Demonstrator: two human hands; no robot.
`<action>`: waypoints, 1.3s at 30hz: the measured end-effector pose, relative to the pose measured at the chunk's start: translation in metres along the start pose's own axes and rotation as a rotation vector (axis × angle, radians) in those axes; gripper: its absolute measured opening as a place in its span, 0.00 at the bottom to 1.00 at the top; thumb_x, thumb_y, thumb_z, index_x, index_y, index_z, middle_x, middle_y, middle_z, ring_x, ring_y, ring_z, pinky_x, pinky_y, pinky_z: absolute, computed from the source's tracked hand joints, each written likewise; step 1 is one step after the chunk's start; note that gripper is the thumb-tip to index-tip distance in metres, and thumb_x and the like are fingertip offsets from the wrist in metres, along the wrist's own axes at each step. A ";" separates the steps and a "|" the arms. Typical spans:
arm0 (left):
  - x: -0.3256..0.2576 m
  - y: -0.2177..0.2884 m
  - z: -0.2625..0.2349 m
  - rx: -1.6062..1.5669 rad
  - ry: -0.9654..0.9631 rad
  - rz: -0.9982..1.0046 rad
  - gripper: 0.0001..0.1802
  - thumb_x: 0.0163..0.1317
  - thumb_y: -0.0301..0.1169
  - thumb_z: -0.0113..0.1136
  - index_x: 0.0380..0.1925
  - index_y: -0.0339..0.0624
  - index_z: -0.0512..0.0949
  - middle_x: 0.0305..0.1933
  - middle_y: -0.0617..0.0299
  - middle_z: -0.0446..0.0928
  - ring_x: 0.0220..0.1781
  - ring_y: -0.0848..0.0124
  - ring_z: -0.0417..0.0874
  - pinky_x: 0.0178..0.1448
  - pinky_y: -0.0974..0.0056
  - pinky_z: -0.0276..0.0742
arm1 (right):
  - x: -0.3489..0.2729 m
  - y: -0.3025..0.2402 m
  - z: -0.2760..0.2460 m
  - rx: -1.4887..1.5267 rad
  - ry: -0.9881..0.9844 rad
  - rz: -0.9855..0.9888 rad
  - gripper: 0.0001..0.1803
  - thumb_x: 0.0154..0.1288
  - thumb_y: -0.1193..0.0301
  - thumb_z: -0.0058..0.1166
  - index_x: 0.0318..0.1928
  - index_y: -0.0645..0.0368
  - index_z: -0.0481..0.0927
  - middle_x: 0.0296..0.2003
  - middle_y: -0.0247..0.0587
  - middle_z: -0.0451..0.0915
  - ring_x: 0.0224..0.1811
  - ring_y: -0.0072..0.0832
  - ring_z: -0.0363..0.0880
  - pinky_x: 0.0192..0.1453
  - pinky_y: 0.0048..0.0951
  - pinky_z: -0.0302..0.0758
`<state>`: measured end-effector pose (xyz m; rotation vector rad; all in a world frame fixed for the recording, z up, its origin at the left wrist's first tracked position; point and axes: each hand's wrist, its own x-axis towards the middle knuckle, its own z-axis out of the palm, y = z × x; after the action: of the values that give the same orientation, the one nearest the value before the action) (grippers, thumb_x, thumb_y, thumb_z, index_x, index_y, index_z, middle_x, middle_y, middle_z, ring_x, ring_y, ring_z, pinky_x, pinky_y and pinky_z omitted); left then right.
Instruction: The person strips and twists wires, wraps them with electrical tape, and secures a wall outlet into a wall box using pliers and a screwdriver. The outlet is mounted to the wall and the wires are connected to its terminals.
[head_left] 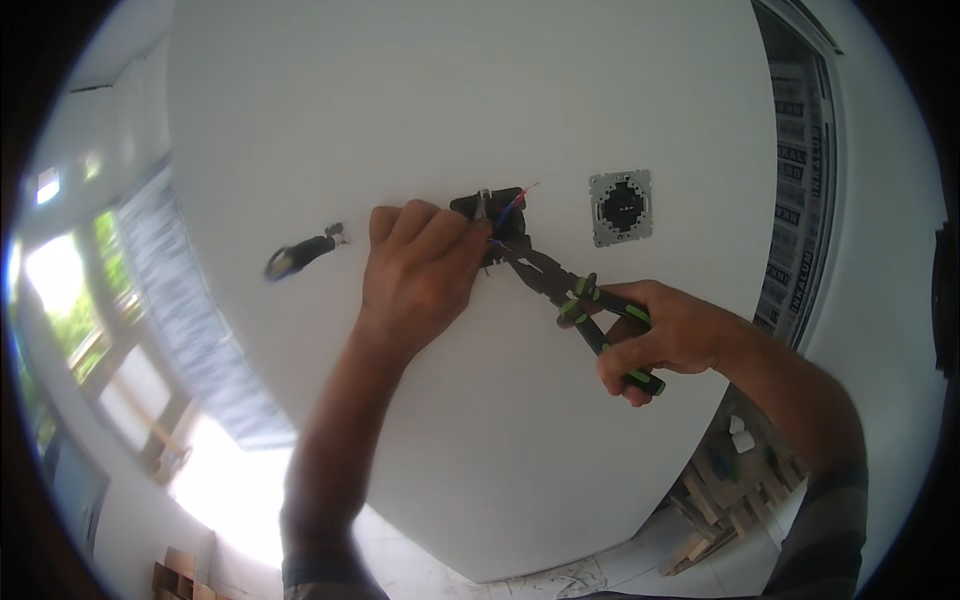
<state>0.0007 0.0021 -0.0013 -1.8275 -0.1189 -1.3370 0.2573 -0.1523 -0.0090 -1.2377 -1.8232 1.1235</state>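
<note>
My right hand [655, 340] grips a pair of combination pliers [545, 277] by its black and green handles. The jaws reach up to the lower side of a black wall box [509, 222] with wires showing. A red and a blue wire [513, 208] stick out of this opening. Against its left side, my left hand [425, 255] has its fingers curled and pressed together by the wires. What those fingertips pinch is hidden behind the hand.
A grey socket frame with a black centre [622, 208] is mounted on the white wall [480, 400] to the right. On the left, a dark cable bundle [298, 257] juts from the wall. Wood pieces [715, 515] lie on the floor at lower right. Bright windows stand far left.
</note>
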 end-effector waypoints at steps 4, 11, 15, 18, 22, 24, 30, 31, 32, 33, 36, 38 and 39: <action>0.000 -0.001 0.001 -0.017 0.005 0.004 0.15 0.49 0.20 0.79 0.38 0.42 0.89 0.33 0.69 0.77 0.38 0.68 0.78 0.46 0.58 0.65 | -0.004 0.004 0.003 -0.529 0.314 -0.214 0.35 0.64 0.64 0.73 0.64 0.68 0.72 0.36 0.47 0.83 0.31 0.29 0.85 0.34 0.32 0.82; -0.001 0.000 0.002 0.021 0.000 0.010 0.15 0.50 0.21 0.80 0.39 0.42 0.89 0.32 0.69 0.76 0.37 0.68 0.78 0.46 0.58 0.64 | 0.005 0.027 -0.001 -1.485 0.946 -0.853 0.32 0.57 0.68 0.72 0.60 0.66 0.75 0.46 0.51 0.79 0.42 0.42 0.84 0.39 0.40 0.82; 0.001 0.000 0.002 0.016 0.002 0.010 0.15 0.50 0.21 0.80 0.39 0.42 0.89 0.32 0.69 0.76 0.37 0.69 0.78 0.46 0.58 0.65 | 0.003 0.033 0.006 -1.178 0.697 -0.597 0.27 0.66 0.65 0.67 0.60 0.67 0.75 0.43 0.50 0.80 0.39 0.40 0.84 0.38 0.39 0.82; -0.001 -0.001 0.003 0.012 0.016 0.021 0.15 0.50 0.21 0.79 0.39 0.42 0.89 0.32 0.69 0.76 0.37 0.69 0.78 0.46 0.58 0.65 | 0.002 0.020 0.000 -0.617 0.343 -0.321 0.25 0.73 0.63 0.62 0.62 0.67 0.75 0.38 0.47 0.82 0.37 0.36 0.84 0.36 0.36 0.82; -0.001 -0.001 0.005 0.000 0.029 0.019 0.16 0.49 0.20 0.80 0.39 0.42 0.89 0.32 0.69 0.76 0.37 0.68 0.78 0.46 0.58 0.66 | 0.005 0.022 -0.013 0.195 -0.091 -0.003 0.20 0.77 0.64 0.59 0.59 0.66 0.77 0.35 0.43 0.85 0.35 0.30 0.85 0.34 0.32 0.80; 0.000 -0.001 0.005 -0.003 0.031 0.022 0.16 0.49 0.21 0.80 0.39 0.42 0.89 0.32 0.69 0.76 0.37 0.68 0.78 0.47 0.58 0.66 | 0.006 0.023 -0.015 0.248 -0.115 -0.006 0.19 0.77 0.64 0.58 0.59 0.66 0.79 0.39 0.46 0.87 0.36 0.28 0.86 0.31 0.30 0.79; -0.001 -0.001 0.002 0.005 0.023 0.025 0.16 0.48 0.21 0.80 0.40 0.43 0.90 0.33 0.69 0.77 0.38 0.68 0.78 0.47 0.59 0.66 | -0.004 0.008 -0.027 -0.086 -0.026 0.008 0.24 0.78 0.64 0.55 0.64 0.72 0.77 0.49 0.58 0.88 0.43 0.36 0.90 0.30 0.34 0.85; -0.001 -0.001 0.001 0.008 0.014 0.024 0.16 0.49 0.21 0.80 0.40 0.43 0.90 0.33 0.69 0.77 0.38 0.68 0.78 0.47 0.59 0.66 | -0.007 0.005 -0.028 -0.027 -0.035 0.034 0.26 0.78 0.64 0.55 0.64 0.73 0.76 0.49 0.58 0.87 0.45 0.38 0.90 0.33 0.36 0.87; -0.001 -0.001 0.000 0.011 0.005 0.024 0.16 0.49 0.21 0.80 0.40 0.43 0.90 0.33 0.69 0.77 0.38 0.68 0.78 0.47 0.59 0.66 | -0.007 0.003 -0.028 0.032 -0.044 0.060 0.27 0.78 0.64 0.54 0.65 0.75 0.75 0.49 0.58 0.87 0.46 0.40 0.91 0.35 0.38 0.89; -0.001 0.000 0.000 0.006 0.001 0.019 0.16 0.49 0.21 0.80 0.40 0.43 0.90 0.33 0.69 0.77 0.38 0.68 0.78 0.47 0.58 0.66 | -0.006 0.002 -0.030 0.032 -0.061 0.047 0.27 0.78 0.64 0.55 0.66 0.76 0.75 0.49 0.59 0.87 0.46 0.41 0.91 0.35 0.39 0.90; -0.001 -0.001 0.000 -0.006 -0.002 0.015 0.16 0.49 0.21 0.80 0.39 0.43 0.90 0.33 0.69 0.77 0.37 0.68 0.78 0.47 0.58 0.66 | 0.001 0.001 -0.034 0.047 -0.107 0.015 0.29 0.78 0.64 0.55 0.67 0.78 0.73 0.49 0.61 0.87 0.47 0.43 0.91 0.36 0.40 0.92; 0.000 -0.002 0.000 -0.010 0.010 0.024 0.15 0.49 0.21 0.80 0.39 0.43 0.90 0.33 0.69 0.77 0.37 0.68 0.78 0.47 0.58 0.66 | 0.007 -0.002 -0.036 0.073 -0.126 0.005 0.30 0.78 0.65 0.55 0.68 0.79 0.72 0.49 0.63 0.87 0.46 0.44 0.92 0.35 0.39 0.92; 0.001 -0.001 -0.003 -0.009 0.010 0.025 0.15 0.49 0.21 0.80 0.39 0.42 0.90 0.33 0.69 0.77 0.37 0.68 0.78 0.46 0.58 0.66 | 0.008 -0.003 -0.037 0.079 -0.146 0.000 0.29 0.78 0.64 0.55 0.67 0.78 0.72 0.48 0.63 0.87 0.45 0.44 0.92 0.35 0.38 0.91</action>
<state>-0.0020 0.0008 0.0002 -1.8239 -0.0854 -1.3310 0.2853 -0.1348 0.0101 -1.1364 -1.8649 1.3032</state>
